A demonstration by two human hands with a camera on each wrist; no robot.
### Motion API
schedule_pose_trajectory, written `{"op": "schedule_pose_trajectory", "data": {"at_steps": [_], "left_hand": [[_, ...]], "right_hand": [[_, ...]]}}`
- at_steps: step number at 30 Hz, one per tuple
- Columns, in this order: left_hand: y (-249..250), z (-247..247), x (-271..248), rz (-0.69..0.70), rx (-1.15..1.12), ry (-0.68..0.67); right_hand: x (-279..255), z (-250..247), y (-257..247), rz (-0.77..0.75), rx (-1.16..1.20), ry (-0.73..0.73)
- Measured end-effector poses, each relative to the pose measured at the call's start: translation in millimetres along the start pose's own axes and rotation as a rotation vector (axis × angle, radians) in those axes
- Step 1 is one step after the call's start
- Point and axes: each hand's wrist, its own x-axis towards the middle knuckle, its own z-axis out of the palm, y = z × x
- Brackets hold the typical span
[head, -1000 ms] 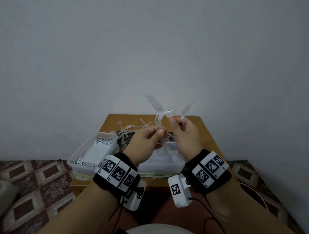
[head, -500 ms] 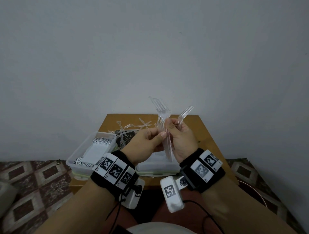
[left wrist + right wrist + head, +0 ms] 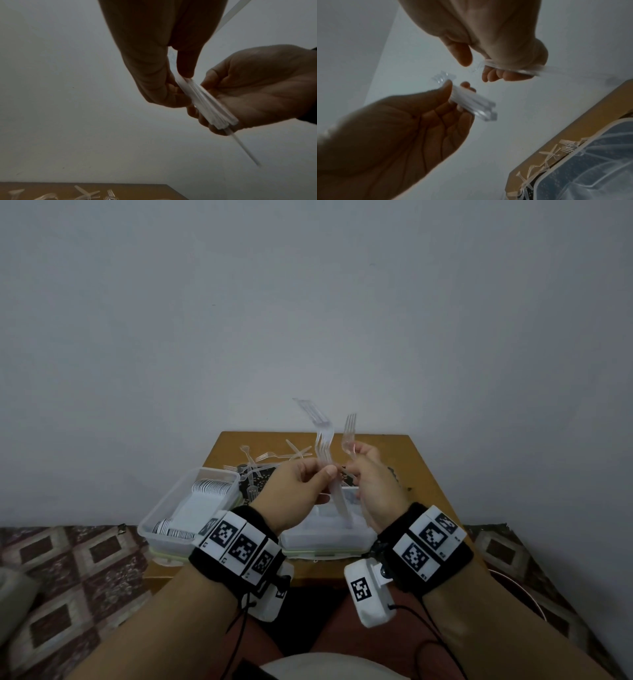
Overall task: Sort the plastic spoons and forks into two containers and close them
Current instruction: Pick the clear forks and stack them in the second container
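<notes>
My left hand (image 3: 323, 474) pinches a bundle of several clear plastic forks (image 3: 323, 445) by the handles, tines up, above the table. In the left wrist view the same bundle (image 3: 204, 100) runs from my left fingertips (image 3: 171, 86) across to the right palm. My right hand (image 3: 354, 462) grips one clear fork (image 3: 349, 429), upright, just right of the bundle and apart from it. In the right wrist view this fork (image 3: 510, 70) lies under curled fingers. An open container (image 3: 161, 518) at the left holds rows of white spoons (image 3: 212, 486). A second clear container (image 3: 325, 537) sits below my hands.
Loose clear forks and spoons (image 3: 265, 457) lie scattered on the far part of the small wooden table (image 3: 424, 474). A plain wall stands right behind the table. Patterned floor covering (image 3: 68, 570) shows on both sides, and my lap is at the near edge.
My right hand's fork has swung from leaning right to upright and drawn slightly away from the bundle. The left hand keeps the bundle raised in about the same place.
</notes>
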Motion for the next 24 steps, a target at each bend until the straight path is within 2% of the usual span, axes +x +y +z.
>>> {"op": "schedule_pose_trajectory", "data": {"at_steps": [5,10,15,20,24], "left_hand": [[-5,-5,1,-0.002,0.035,0.079],[-5,-6,4,-0.012,0.029,0.079],[-4,-4,4,-0.033,0.02,0.048],[-7,-1,4,0.003,0.095,0.085],[-11,-4,5,0.073,0.28,0.084]], "right_hand": [[7,-9,5,-0.054,-0.102,0.048],[8,-15,3,-0.1,0.08,0.099],[4,-10,3,-0.224,-0.115,0.191],[-2,3,14,-0.191,-0.112,0.143],[-1,4,17,-0.081,-0.079,0.101]]}}
